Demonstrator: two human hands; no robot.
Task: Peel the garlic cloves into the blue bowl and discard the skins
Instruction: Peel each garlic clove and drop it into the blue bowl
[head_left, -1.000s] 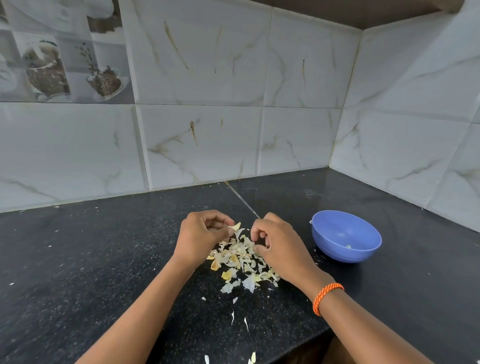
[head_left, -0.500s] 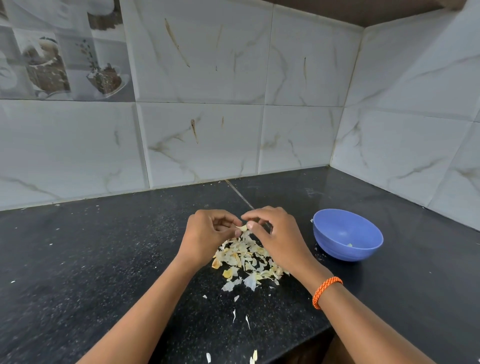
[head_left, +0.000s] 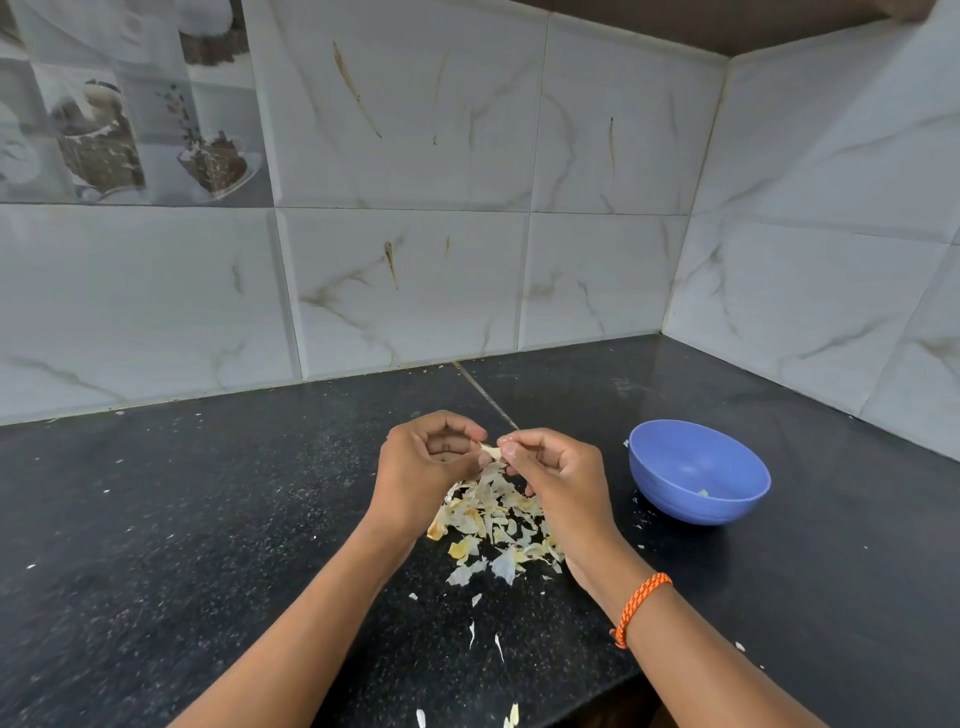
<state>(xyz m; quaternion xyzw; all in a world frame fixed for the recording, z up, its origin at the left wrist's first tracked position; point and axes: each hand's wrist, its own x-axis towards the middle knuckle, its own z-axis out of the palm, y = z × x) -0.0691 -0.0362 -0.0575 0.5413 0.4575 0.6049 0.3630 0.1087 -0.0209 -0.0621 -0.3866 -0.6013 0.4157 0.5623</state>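
Both hands meet above a pile of garlic skins on the black counter. My left hand curls its fingers round a small pale garlic clove, and my right hand pinches the same clove's tip between thumb and forefinger. Most of the clove is hidden by the fingers. To the right stands the blue bowl, with a small pale bit visible at its bottom; the rest of its inside is out of sight.
The black granite counter runs into a corner of white marble-look wall tiles behind and to the right. Loose skin flakes lie toward the front edge. An orange thread band circles my right wrist.
The right hand rose from the skin pile and came across to the left hand; both now hold the clove slightly higher above the pile.
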